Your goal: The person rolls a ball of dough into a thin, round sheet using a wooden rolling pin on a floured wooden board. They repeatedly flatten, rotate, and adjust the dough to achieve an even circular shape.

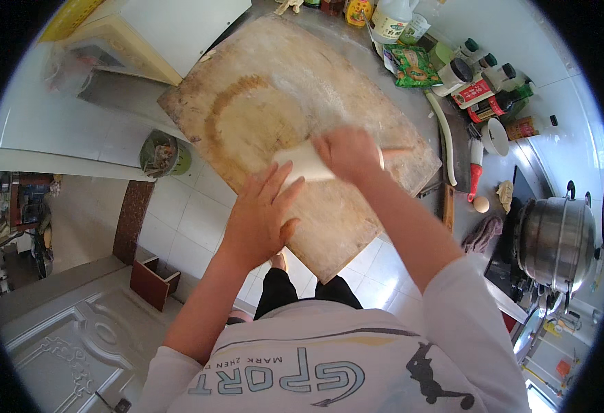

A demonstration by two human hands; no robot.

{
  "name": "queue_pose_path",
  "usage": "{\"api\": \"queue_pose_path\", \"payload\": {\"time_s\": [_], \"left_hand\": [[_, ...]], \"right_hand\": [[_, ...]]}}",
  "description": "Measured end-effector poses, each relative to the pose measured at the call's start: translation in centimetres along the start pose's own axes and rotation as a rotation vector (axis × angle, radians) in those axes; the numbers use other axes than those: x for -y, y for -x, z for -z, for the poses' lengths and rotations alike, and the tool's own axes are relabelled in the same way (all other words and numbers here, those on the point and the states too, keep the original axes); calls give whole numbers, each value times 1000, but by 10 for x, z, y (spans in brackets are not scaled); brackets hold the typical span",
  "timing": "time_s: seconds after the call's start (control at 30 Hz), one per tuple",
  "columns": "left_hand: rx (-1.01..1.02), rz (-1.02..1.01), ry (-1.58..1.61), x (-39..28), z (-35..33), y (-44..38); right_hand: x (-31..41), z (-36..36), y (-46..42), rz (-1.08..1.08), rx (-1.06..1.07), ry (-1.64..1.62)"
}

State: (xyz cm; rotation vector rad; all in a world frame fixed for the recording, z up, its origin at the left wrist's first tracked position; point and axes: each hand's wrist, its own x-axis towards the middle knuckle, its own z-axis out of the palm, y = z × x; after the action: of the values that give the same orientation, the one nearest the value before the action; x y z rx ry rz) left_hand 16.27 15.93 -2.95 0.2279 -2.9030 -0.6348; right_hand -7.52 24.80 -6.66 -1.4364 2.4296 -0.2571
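Note:
A large floured wooden board (328,62) lies before me. On it is a pale roll of what looks like dough (304,157), and a thin wooden rolling pin end (399,152) sticks out at its right. My right hand (348,155), slightly blurred, is closed over the right part of the roll. At the roll's left end, my left hand (263,219) has its fingers spread, with the fingertips at the near edge and nothing gripped. Whether the dough wraps the pin all along cannot be told, as my right hand covers part of it.
Several bottles and jars, a green packet (413,65) and a white bowl (494,137) line the counter on the right. Nearer are a red-handled brush (475,173), an egg (481,204) and a steel steamer pot (557,242). A waste bin (183,160) stands beyond the board's left edge.

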Motion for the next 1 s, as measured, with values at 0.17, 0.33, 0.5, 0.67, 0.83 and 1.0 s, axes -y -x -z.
{"api": "queue_pose_path", "payload": {"time_s": [0.17,0.33,0.5,0.67,0.83,1.0], "left_hand": [[132,28,143,-20,0,52],[114,61,159,-20,4,54],[56,116,202,2,-6,60],[-7,89,252,10,-4,37],[20,46,192,10,15,26],[6,106,228,29,8,42]], "right_hand": [[27,-20,91,-50,-92,-33],[49,-51,99,148,-103,-39],[56,-36,45,98,-121,-6],[42,-38,-2,52,-183,-85],[60,-38,7,86,-240,-94],[73,-48,39,177,-284,17]]}}
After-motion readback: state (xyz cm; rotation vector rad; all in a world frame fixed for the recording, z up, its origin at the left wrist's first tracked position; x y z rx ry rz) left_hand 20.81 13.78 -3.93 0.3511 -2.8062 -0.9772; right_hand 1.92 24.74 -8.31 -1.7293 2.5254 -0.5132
